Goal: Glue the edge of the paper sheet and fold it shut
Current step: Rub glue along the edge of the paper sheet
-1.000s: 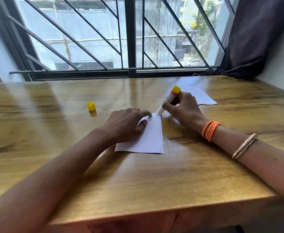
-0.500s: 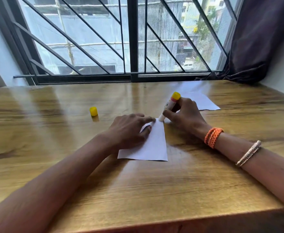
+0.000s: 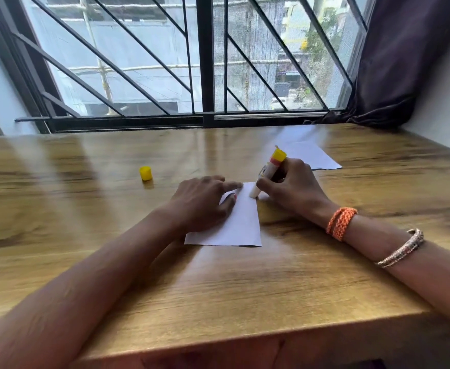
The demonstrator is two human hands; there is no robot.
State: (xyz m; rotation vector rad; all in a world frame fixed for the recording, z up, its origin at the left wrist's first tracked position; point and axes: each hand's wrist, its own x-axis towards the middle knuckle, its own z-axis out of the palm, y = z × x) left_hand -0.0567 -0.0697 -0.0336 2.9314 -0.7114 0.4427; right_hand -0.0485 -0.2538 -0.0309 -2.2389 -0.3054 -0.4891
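A small white paper sheet lies flat in the middle of the wooden table. My left hand rests palm down on its left half, fingers spread, pinning it. My right hand grips a white glue stick with a yellow end, tilted, its white tip touching the sheet's far right corner. The stick's yellow cap stands alone on the table to the left.
A second white sheet lies farther back on the right, behind my right hand. A barred window runs along the table's far edge. A dark curtain hangs at the far right corner. The table's front edge is close to me.
The view has tilted up a little, so everything sits lower in the frame. The glue stick's tip stays at the sheet's far right corner; my left hand keeps pressing the paper.
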